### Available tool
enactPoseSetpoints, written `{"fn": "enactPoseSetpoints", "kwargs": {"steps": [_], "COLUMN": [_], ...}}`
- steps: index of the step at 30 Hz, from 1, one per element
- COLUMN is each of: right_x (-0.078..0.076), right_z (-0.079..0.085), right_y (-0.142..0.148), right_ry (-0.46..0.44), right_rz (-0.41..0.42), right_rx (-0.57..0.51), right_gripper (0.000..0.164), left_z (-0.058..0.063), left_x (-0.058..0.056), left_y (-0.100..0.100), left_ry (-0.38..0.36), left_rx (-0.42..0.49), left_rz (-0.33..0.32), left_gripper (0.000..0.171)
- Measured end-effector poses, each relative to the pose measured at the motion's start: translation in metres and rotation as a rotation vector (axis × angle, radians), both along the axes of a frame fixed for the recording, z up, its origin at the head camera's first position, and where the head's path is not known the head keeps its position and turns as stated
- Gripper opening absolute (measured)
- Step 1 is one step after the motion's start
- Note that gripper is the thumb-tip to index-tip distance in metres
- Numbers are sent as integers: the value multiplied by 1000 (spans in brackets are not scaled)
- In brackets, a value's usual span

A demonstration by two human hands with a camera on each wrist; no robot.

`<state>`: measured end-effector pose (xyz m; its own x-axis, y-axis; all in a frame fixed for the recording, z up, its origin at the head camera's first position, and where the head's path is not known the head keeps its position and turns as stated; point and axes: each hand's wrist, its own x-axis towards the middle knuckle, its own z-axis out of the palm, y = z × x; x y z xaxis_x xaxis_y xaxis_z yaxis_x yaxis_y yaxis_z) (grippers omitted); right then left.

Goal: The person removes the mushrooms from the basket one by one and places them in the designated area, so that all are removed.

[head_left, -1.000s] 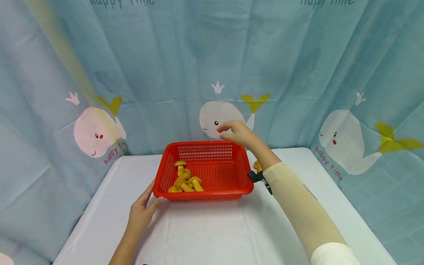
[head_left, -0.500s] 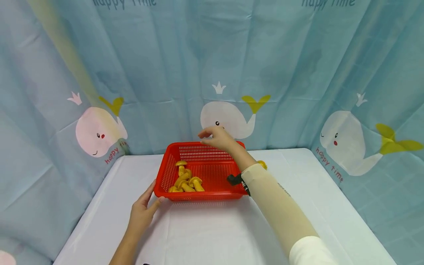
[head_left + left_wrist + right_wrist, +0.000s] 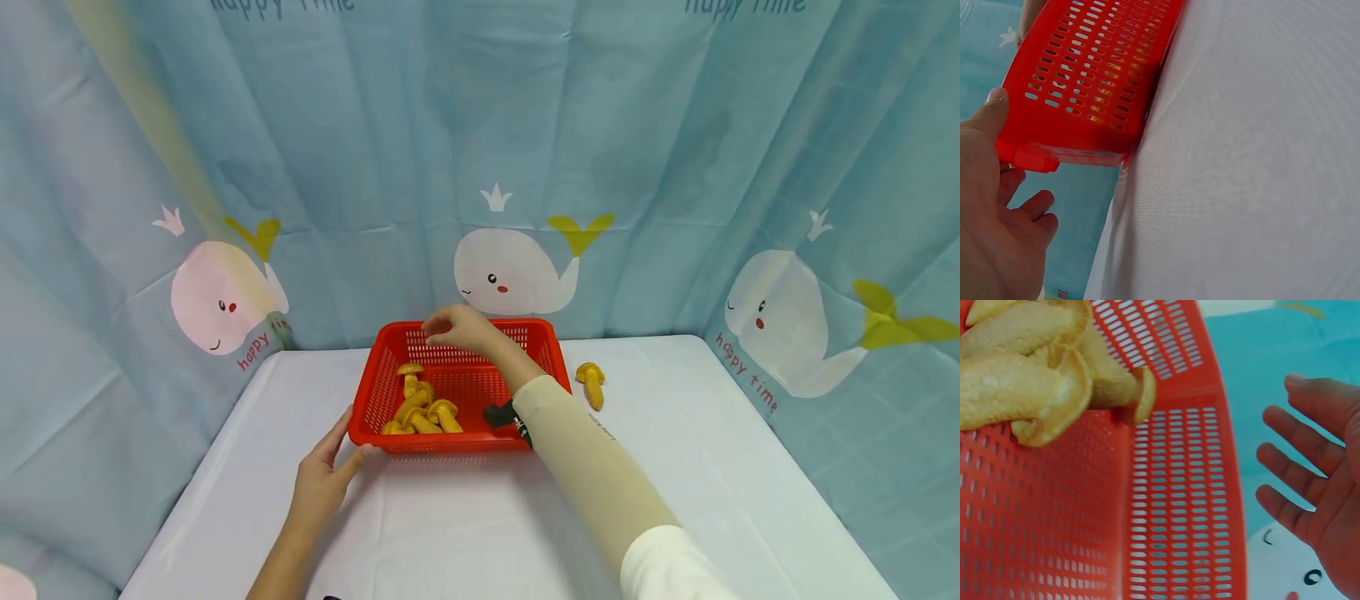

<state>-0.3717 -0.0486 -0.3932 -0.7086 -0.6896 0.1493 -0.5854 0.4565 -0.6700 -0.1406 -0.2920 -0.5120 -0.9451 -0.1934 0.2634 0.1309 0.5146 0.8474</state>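
A red plastic basket (image 3: 450, 443) with slotted walls stands on the table. Several yellow-brown mushrooms (image 3: 1022, 384) lie heaped in its left part. My left hand (image 3: 318, 487) holds the basket's near left corner; in the left wrist view the thumb (image 3: 994, 112) is on the rim and some fingers lie below it. Over the basket's far side hovers my right hand (image 3: 467, 327), fingers slightly bent. The right wrist view shows nothing in that hand, with its fingers apart from the basket wall. One more mushroom (image 3: 592, 386) lies on the table, right of the basket.
The table (image 3: 712, 467) has a white cover. A blue curtain (image 3: 420, 167) printed with whales hangs behind it and along both sides. A dark strap piece (image 3: 501, 414) on my right wrist hides part of the basket.
My right hand has moved left and a little down, from the basket's far right to above its middle. The mushroom on the right has come into full view. My left hand stays put.
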Motion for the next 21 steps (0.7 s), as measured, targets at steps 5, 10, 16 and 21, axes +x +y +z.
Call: {"fn": "enactPoseSetpoints", "kwargs": {"steps": [5, 10, 16, 21], "right_x": [-6, -4, -1, -7], "right_z": [-15, -28, -37, -42], "right_y": [-6, -12, -17, -19], "right_ry": [-83, -126, -194, -206], "right_rz": [-2, 27, 51, 76], "right_rx": [-9, 1, 84, 142], "right_gripper": [30, 34, 37, 32], "left_z": [-3, -6, -6, -3], "left_x": [-1, 2, 4, 0], "left_y": [0, -1, -1, 0], "left_ry": [-5, 3, -10, 23], "left_rx": [-12, -19, -37, -20], "left_rz": [8, 14, 20, 10], "left_gripper": [73, 74, 74, 73]}}
